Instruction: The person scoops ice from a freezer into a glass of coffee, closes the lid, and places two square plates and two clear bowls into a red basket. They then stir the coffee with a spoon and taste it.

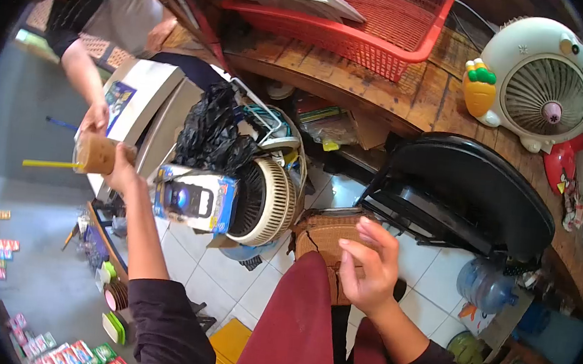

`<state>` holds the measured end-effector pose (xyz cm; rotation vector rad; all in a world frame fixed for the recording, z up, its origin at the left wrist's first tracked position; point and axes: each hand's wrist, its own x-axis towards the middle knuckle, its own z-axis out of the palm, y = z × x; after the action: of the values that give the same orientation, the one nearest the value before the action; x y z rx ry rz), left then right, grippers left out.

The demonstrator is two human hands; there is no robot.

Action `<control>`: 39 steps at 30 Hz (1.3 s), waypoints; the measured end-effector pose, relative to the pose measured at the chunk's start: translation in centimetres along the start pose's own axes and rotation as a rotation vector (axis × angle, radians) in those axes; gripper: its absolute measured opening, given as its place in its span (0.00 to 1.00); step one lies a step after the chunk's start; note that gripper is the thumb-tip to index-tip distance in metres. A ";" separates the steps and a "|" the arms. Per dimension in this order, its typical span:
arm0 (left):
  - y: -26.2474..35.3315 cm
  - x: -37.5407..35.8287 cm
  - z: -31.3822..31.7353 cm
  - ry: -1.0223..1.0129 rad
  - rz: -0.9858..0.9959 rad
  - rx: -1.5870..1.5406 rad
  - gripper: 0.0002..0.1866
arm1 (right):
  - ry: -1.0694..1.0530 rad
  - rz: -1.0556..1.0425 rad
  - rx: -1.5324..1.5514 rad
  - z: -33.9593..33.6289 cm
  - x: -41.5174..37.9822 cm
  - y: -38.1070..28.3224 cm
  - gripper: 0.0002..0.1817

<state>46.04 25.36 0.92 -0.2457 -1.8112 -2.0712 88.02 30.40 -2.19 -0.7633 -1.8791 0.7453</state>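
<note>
My left hand (123, 169) is wrapped round a plastic cup of brown drink (98, 154) with a yellow straw (50, 164), held out at the left. Another person's hand (94, 118) is right by the cup; whether it touches the cup I cannot tell. My right hand (370, 266) is raised over my lap, fingers apart and curved, holding nothing. Between my hands are a blue and white box (195, 200), a round cream fan (270, 201) and a black plastic bag (216, 134).
A red basket (332, 38) holding white sheets stands on the wooden table (302, 61). At the right are a white fan with a carrot figure (546, 86), a black chair (467, 190) and a water bottle (482, 285). Small packets (68, 358) lie at the lower left.
</note>
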 end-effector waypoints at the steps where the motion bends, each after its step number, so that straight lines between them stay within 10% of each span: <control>1: 0.8 -0.7 -0.7 -0.054 -0.041 -0.029 0.28 | -0.017 0.008 -0.003 -0.8 -0.3 -0.2 0.13; 15: 10.6 -25.9 -7.9 -0.405 0.157 0.028 0.23 | 0.098 -0.011 -0.203 -22.0 -9.4 -2.5 0.12; 34: 27.1 -63.5 -21.4 -1.470 -0.582 -0.223 0.38 | 0.279 0.146 -0.382 -44.9 -24.2 -7.5 0.10; 39: 26.6 -66.7 -22.8 -1.717 -0.463 -0.121 0.42 | 0.387 0.134 -0.449 -48.0 -25.7 -8.5 0.09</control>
<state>119.96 11.36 -3.03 -2.4054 -2.5924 -2.3203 139.50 13.79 8.40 -1.2298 -1.6616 0.2236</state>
